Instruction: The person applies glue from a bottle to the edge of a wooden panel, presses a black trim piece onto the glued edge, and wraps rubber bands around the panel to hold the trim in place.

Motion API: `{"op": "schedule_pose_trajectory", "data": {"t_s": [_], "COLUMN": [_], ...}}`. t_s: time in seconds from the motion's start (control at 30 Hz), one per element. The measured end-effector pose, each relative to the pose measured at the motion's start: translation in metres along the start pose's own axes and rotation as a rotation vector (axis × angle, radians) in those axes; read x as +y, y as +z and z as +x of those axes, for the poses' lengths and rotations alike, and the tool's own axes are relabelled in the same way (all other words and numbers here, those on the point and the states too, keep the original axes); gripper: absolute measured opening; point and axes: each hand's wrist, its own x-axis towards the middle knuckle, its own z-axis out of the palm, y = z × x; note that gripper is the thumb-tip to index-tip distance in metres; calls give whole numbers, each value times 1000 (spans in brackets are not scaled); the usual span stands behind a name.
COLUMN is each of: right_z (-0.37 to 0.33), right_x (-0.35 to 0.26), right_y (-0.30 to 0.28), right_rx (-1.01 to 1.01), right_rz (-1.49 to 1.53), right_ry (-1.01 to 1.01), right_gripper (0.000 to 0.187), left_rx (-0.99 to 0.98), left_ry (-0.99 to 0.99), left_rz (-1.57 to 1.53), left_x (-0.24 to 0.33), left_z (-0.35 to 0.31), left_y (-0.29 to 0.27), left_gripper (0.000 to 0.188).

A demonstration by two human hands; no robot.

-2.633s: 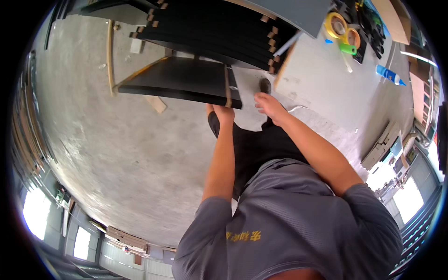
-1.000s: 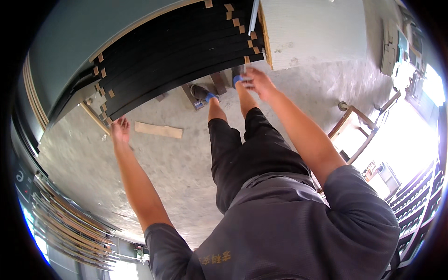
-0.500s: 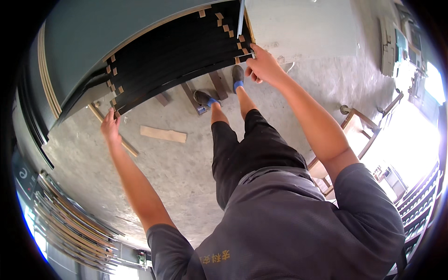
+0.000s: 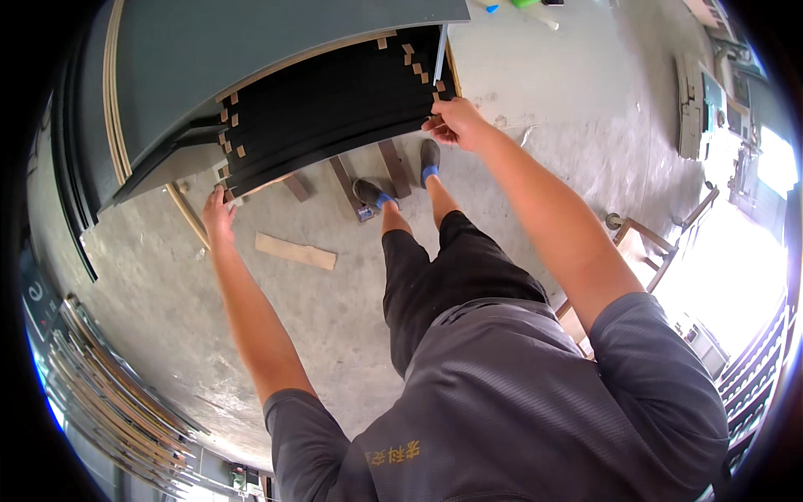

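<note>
A wide stack of long black boards (image 4: 326,109) lies in front of me, with small brown tabs (image 4: 421,75) along both ends. The fingers of my left hand (image 4: 220,222) are closed at the near left corner of the nearest board. At the right end my right hand (image 4: 462,124) has its fingers curled round that board's corner. Both arms are stretched far forward. Part of the stack is hidden under a big grey panel (image 4: 276,38). The undersides of the boards are out of sight.
Dark bars (image 4: 393,167) stick out under the stack near my shoes (image 4: 368,192). A flat tan strip (image 4: 295,251) and a wooden batten (image 4: 186,213) lie on the concrete floor. A wooden frame (image 4: 644,234) stands at right; long profiles (image 4: 117,402) are racked at lower left.
Both hands have shifted inward and slightly away from me, relative to the floor. The thin gap behind the nearest board no longer shows. The view has tipped, showing more of the grey panel.
</note>
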Motion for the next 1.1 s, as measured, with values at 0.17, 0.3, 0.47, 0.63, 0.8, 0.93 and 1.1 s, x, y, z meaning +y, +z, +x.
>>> {"op": "schedule_pose_trajectory", "data": {"t_s": [0.17, 0.3, 0.47, 0.63, 0.8, 0.93, 1.1], "right_z": [-6, -5, -13, -9, -17, -20, -11], "right_x": [25, 54, 89, 136, 133, 135, 148], "right_y": [11, 10, 0, -15, -27, -29, -33], "right_rx": [125, 149, 156, 276, 88, 144, 182], "right_rz": [-26, -55, -85, -132, 303, 198, 84], "right_ry": [-145, -229, -276, -304, -241, -253, -342], "right_gripper": [38, 69, 84, 79, 59, 46, 37], "left_rx": [-26, -70, -102, -60, -53, -20, -40], "left_ry": [-52, -69, -25, 15, 42, 39, 51], "left_rz": [-50, -153, -239, -297, -341, -338, -340], "left_x": [7, -4, -30, -59, -87, -88, -81], "left_z": [-8, -8, -27, -60, -73, -79, -84], "left_y": [-1, -8, -22, -29, -40, -37, -34], "left_gripper": [35, 29, 30, 37, 41, 42, 42]}}
